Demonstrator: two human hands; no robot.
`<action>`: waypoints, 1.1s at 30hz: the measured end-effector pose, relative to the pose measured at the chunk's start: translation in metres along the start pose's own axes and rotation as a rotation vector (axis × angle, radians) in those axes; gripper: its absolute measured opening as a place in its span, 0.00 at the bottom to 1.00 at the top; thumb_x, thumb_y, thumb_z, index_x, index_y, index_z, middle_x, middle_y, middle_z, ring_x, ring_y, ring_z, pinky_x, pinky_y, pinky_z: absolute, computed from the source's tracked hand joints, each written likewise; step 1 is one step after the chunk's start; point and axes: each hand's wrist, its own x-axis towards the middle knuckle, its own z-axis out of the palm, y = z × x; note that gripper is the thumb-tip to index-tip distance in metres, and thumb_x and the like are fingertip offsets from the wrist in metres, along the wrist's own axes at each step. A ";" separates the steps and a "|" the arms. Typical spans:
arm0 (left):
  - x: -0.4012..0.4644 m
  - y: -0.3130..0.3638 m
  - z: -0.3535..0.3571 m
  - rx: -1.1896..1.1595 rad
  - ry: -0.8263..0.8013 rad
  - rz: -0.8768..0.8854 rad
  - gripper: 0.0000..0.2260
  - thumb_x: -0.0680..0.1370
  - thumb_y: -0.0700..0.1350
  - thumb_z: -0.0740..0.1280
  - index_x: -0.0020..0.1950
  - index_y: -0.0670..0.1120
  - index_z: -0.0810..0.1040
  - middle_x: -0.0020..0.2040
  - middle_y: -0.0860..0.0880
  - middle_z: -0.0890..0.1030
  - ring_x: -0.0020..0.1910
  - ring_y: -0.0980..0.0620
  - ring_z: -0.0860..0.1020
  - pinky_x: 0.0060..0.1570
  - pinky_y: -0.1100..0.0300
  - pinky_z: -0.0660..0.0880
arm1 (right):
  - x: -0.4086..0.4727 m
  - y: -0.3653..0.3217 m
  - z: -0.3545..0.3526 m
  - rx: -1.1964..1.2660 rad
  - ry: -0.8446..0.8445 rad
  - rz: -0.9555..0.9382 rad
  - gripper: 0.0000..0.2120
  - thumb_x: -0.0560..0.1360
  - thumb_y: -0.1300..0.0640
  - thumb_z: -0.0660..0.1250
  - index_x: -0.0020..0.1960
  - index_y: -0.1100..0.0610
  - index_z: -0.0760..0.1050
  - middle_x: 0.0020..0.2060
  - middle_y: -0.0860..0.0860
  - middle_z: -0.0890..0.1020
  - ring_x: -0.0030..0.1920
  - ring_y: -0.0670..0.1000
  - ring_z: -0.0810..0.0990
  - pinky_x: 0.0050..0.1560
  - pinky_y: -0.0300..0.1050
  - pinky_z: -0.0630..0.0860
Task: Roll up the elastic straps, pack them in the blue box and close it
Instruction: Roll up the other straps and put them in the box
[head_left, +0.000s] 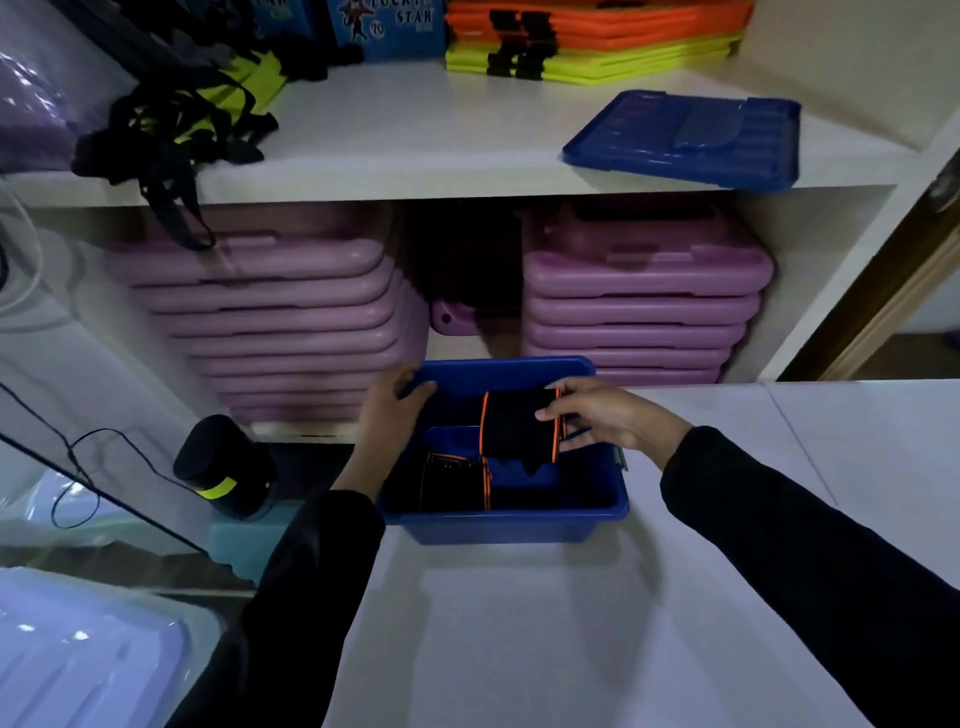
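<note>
An open blue box stands on the white surface in front of me. My right hand grips a rolled black strap with orange edges and holds it over the box's far half. A second rolled black-and-orange strap lies at the box's near left. My left hand grasps the box's far left rim. The box's blue lid lies flat on the upper shelf at the right.
Stacks of purple cases fill the shelf behind the box. A tangle of black and yellow straps hangs off the upper shelf at left. Orange and yellow cases sit at the back. A black roll with a yellow band lies left of the box.
</note>
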 end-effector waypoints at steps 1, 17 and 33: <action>0.005 -0.009 -0.004 0.109 0.066 0.012 0.16 0.76 0.39 0.64 0.63 0.38 0.75 0.58 0.41 0.78 0.57 0.44 0.77 0.48 0.62 0.68 | 0.004 0.002 0.002 -0.013 0.006 0.023 0.15 0.73 0.66 0.66 0.58 0.58 0.69 0.44 0.53 0.77 0.41 0.50 0.77 0.42 0.46 0.80; 0.001 -0.053 -0.004 0.273 0.229 0.073 0.13 0.77 0.37 0.59 0.55 0.38 0.81 0.48 0.36 0.82 0.46 0.41 0.77 0.36 0.65 0.58 | 0.035 0.022 0.029 -0.403 0.041 0.424 0.28 0.74 0.74 0.58 0.72 0.61 0.61 0.74 0.62 0.55 0.71 0.67 0.57 0.54 0.62 0.73; 0.004 -0.060 -0.003 0.272 0.214 0.087 0.15 0.78 0.37 0.57 0.59 0.39 0.79 0.52 0.38 0.82 0.51 0.41 0.77 0.47 0.59 0.68 | 0.023 0.038 0.052 -1.071 -0.019 0.244 0.27 0.76 0.64 0.59 0.74 0.60 0.57 0.73 0.62 0.59 0.68 0.61 0.67 0.62 0.48 0.69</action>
